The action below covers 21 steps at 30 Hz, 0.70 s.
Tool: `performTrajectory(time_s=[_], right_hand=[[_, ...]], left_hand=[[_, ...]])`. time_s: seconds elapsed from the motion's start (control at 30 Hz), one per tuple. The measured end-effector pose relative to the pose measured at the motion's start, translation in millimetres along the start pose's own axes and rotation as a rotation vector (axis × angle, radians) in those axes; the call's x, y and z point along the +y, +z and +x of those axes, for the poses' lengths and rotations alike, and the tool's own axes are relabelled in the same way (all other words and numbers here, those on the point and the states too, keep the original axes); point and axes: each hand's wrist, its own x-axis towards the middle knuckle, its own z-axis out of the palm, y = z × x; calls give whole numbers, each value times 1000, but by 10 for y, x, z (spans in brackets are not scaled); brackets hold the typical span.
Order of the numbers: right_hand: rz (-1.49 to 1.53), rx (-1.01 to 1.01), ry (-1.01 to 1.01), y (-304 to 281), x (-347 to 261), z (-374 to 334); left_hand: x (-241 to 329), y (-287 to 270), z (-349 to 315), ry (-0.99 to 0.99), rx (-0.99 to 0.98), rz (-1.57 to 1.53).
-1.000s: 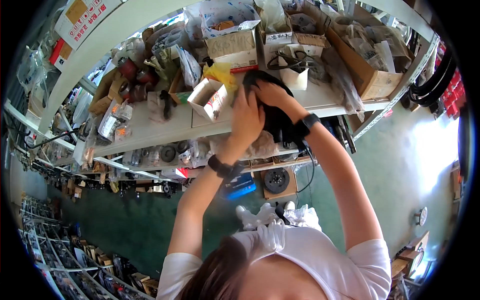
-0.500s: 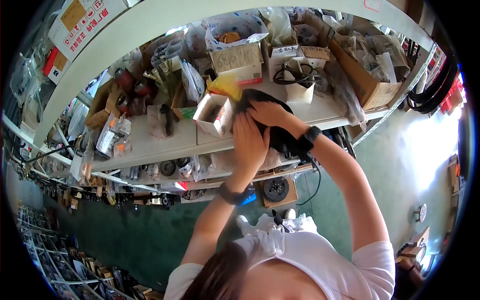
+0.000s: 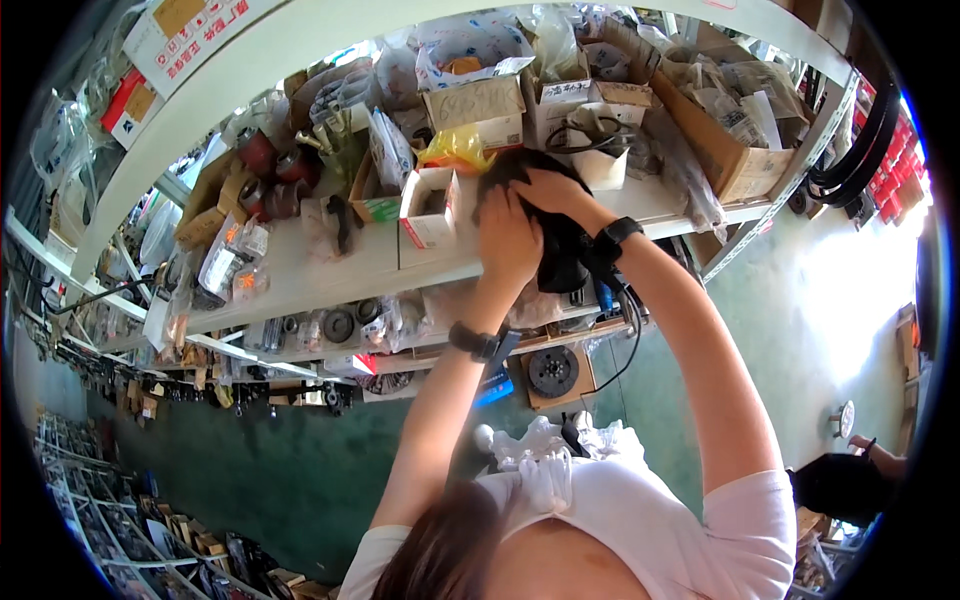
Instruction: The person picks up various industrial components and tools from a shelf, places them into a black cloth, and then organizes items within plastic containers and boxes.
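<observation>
A black, soft-looking thing [image 3: 560,274] lies on the shelf and hangs over its front edge; its kind is not clear. My left hand [image 3: 508,240] rests on its left side with fingers stretched out. My right hand [image 3: 558,195] lies across its top, fingers pointing left and laid over the black surface. Both hands press on it from above, and their palms are hidden. A small open white box [image 3: 430,228] stands just left of my left hand. Behind it, a crumpled yellow plastic bag [image 3: 456,148] lies against the black thing.
Cardboard boxes [image 3: 735,172], bagged parts [image 3: 235,262] and dark red cylinders [image 3: 256,153] crowd the shelf [image 3: 330,282]. A black cable [image 3: 637,345] dangles below. On the lower level sits a round disc [image 3: 552,371] in a carton. Another person's arm [image 3: 880,458] shows at far right.
The yellow bag has come down from a raised, blurred position to lie behind the white box. The box now looks more upright. Another person's arm has come in at far right.
</observation>
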Motion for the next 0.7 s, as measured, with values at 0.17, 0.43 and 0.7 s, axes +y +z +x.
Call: performTrajectory(time_s=[0.17, 0.43, 0.7], right_hand=[[-143, 123, -57, 215, 462, 97], [-102, 21, 88, 73, -170, -711], [-364, -129, -189, 219, 209, -319]], left_hand=[[155, 8, 75, 7, 14, -122], [341, -428, -510, 64, -15, -53], [331, -411, -341, 0, -78, -20]])
